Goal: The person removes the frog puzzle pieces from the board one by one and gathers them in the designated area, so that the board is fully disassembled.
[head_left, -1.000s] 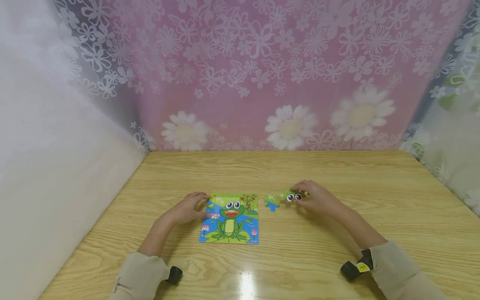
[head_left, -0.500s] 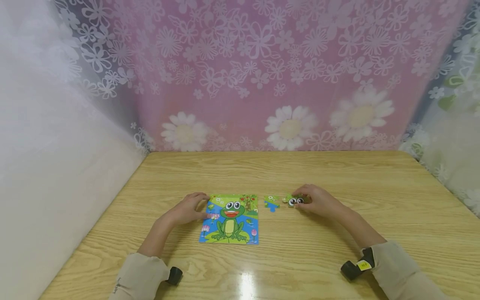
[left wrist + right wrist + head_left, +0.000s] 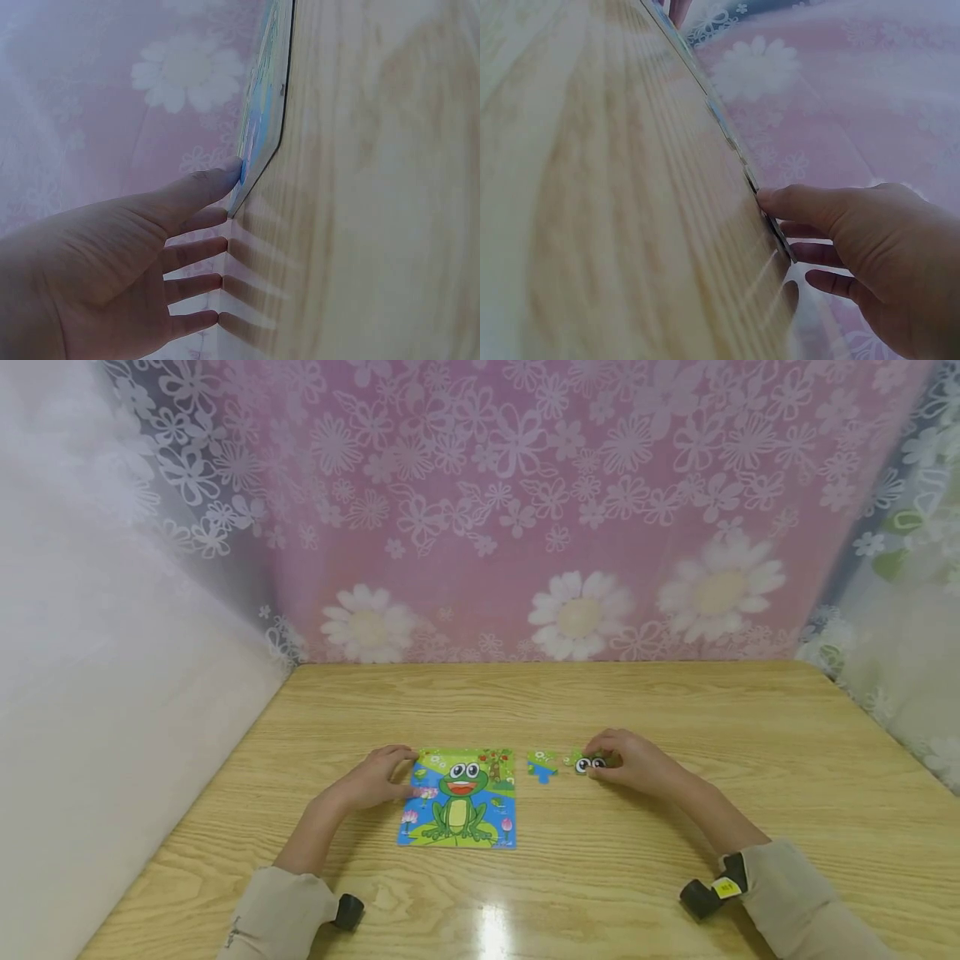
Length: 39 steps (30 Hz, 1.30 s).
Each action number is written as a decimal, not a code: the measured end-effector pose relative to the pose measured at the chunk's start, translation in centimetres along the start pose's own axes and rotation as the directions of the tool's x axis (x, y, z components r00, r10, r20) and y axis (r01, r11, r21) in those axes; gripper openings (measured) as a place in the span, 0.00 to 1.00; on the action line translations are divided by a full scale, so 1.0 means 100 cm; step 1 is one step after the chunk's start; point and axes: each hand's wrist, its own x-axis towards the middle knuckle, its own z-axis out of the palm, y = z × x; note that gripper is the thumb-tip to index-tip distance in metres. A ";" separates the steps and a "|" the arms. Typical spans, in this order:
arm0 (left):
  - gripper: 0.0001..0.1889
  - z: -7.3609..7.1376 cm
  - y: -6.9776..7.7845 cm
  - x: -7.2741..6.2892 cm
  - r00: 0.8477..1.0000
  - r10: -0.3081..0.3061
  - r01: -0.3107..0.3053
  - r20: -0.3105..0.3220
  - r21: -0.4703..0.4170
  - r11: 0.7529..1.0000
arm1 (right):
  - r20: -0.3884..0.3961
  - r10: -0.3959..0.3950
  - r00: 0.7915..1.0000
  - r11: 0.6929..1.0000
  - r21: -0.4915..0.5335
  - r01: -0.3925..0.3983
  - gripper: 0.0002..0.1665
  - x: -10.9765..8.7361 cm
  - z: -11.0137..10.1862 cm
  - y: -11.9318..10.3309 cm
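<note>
A square frog picture board (image 3: 459, 802) lies flat on the wooden table (image 3: 600, 893). At its upper left side is my left hand (image 3: 375, 778), its thumb and index finger touching the edge. The left wrist view shows this hand's (image 3: 112, 262) thumb at the board's (image 3: 259, 124) corner and the other fingers stretched to the tabletop. My right hand (image 3: 637, 763) pinches a jigsaw puzzle piece (image 3: 588, 764) printed with the frog's eyes, between thumb and fingers. Left of that piece lies another puzzle piece (image 3: 542, 765), green and blue with a tab pointing down.
A pink floral curtain (image 3: 525, 527) hangs behind the table. White cloth (image 3: 135, 652) covers the left side. Black wrist cameras sit at both cuffs, the right camera (image 3: 701, 900) having a yellow label.
The right hand has brought the eyes piece slightly down toward the viewer, so it sits level beside the green and blue piece. The left hand and the board stay in place.
</note>
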 end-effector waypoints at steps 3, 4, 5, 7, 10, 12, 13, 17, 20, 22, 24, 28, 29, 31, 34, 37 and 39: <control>0.34 -0.001 0.000 0.000 1.000 -0.003 0.003 -0.002 0.001 1.000 | 0.004 0.001 1.000 1.000 0.007 -0.001 0.15 0.001 0.000 0.000; 0.34 -0.001 0.000 0.000 1.000 -0.005 0.005 -0.002 -0.001 1.000 | 0.002 -0.001 1.000 1.000 0.008 0.001 0.15 0.001 0.000 0.000; 0.34 -0.001 0.000 0.000 1.000 -0.003 0.003 -0.002 -0.002 1.000 | -0.003 -0.008 1.000 1.000 0.009 0.008 0.15 0.001 0.000 0.000; 0.33 -0.001 0.000 0.000 1.000 0.000 0.000 0.000 -0.007 1.000 | -0.014 -0.019 1.000 1.000 0.013 0.019 0.14 0.001 0.000 0.000; 0.33 -0.001 0.000 0.000 1.000 0.008 -0.008 0.000 -0.012 1.000 | -0.032 -0.051 0.998 0.999 0.008 0.051 0.14 0.000 0.000 0.000; 0.33 -0.001 0.000 0.000 1.000 0.012 -0.012 0.001 -0.011 1.000 | -0.032 -0.054 0.998 0.998 0.010 0.054 0.14 0.000 0.000 0.001; 0.33 -0.002 0.000 0.000 1.000 0.013 -0.013 0.000 -0.009 1.000 | -0.028 -0.053 0.998 0.999 0.012 0.053 0.15 0.000 0.000 0.000; 0.33 -0.001 0.000 0.000 1.000 0.016 -0.016 0.001 -0.004 1.000 | 0.007 -0.014 1.000 1.000 0.024 0.014 0.15 0.001 -0.001 0.000; 0.33 -0.001 0.000 0.000 1.000 0.016 -0.016 0.002 -0.005 1.000 | 0.022 0.006 1.000 1.000 0.025 -0.006 0.15 0.001 -0.002 0.000; 0.33 -0.001 0.000 0.000 1.000 0.015 -0.015 0.001 -0.003 1.000 | 0.024 0.008 1.000 1.000 0.022 -0.008 0.15 0.001 -0.001 0.000; 0.33 -0.001 0.000 0.000 1.000 0.012 -0.012 -0.001 -0.002 1.000 | 0.021 0.004 1.000 1.000 0.020 -0.005 0.15 0.001 -0.001 0.001; 0.33 -0.001 0.002 -0.001 1.000 0.011 -0.011 0.002 -0.010 1.000 | 0.015 0.013 1.000 0.999 0.031 -0.013 0.17 0.000 -0.001 0.001; 0.33 -0.001 0.002 -0.002 1.000 0.011 -0.011 0.003 -0.012 1.000 | 0.009 0.016 1.000 0.999 0.036 -0.016 0.17 0.000 -0.001 0.000; 0.33 -0.002 0.002 -0.002 1.000 0.011 -0.011 0.003 -0.009 1.000 | -0.006 0.022 1.000 0.998 0.051 -0.021 0.18 0.002 -0.002 -0.002; 0.33 -0.002 0.002 -0.002 1.000 0.010 -0.010 -0.001 0.000 1.000 | -0.038 0.004 0.999 0.999 0.054 -0.002 0.18 0.007 -0.002 -0.007; 0.33 -0.002 0.003 -0.002 1.000 0.010 -0.010 -0.002 -0.003 1.000 | -0.050 -0.035 0.998 0.999 0.035 0.037 0.17 0.015 -0.002 -0.014; 0.33 -0.002 0.004 -0.002 1.000 0.011 -0.011 0.002 -0.012 1.000 | -0.042 -0.052 0.998 0.998 0.036 0.053 0.16 0.021 0.000 -0.021</control>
